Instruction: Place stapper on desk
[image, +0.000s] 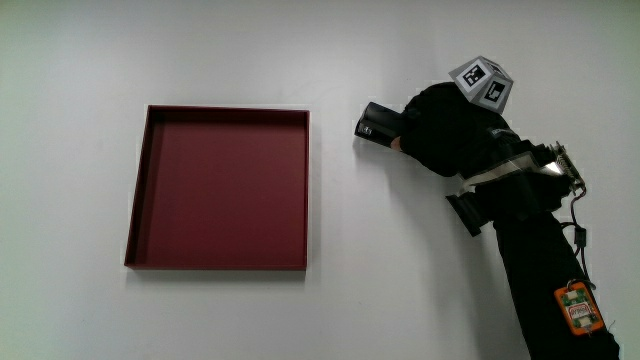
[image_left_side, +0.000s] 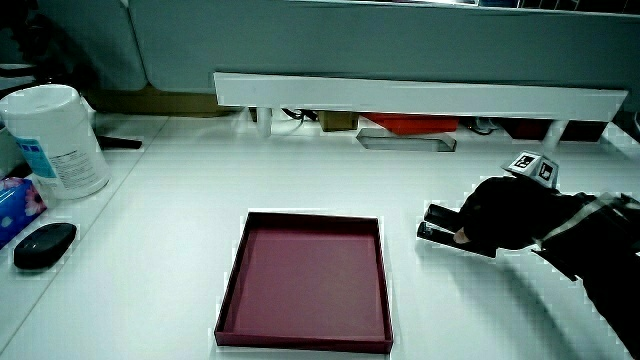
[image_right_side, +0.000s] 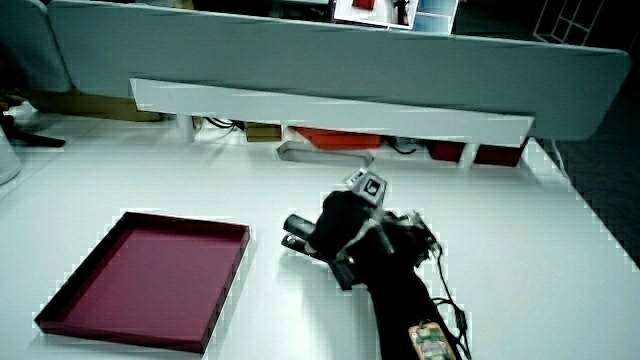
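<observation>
A black stapler (image: 378, 124) (image_left_side: 438, 223) (image_right_side: 298, 232) lies on the white desk (image: 400, 280) beside the dark red tray (image: 222, 190). The gloved hand (image: 445, 130) (image_left_side: 503, 217) (image_right_side: 345, 226) covers most of it, fingers curled around its body, and only the end nearest the tray shows. The stapler rests low against the desk surface in both side views. The tray (image_left_side: 308, 281) (image_right_side: 150, 279) holds nothing.
A white wipes canister (image_left_side: 55, 140), a black oval object (image_left_side: 44, 245) and a colourful packet (image_left_side: 12, 208) stand at the desk's edge in a side view. A low white partition shelf (image_left_side: 420, 98) (image_right_side: 330, 110) borders the desk, with red items under it.
</observation>
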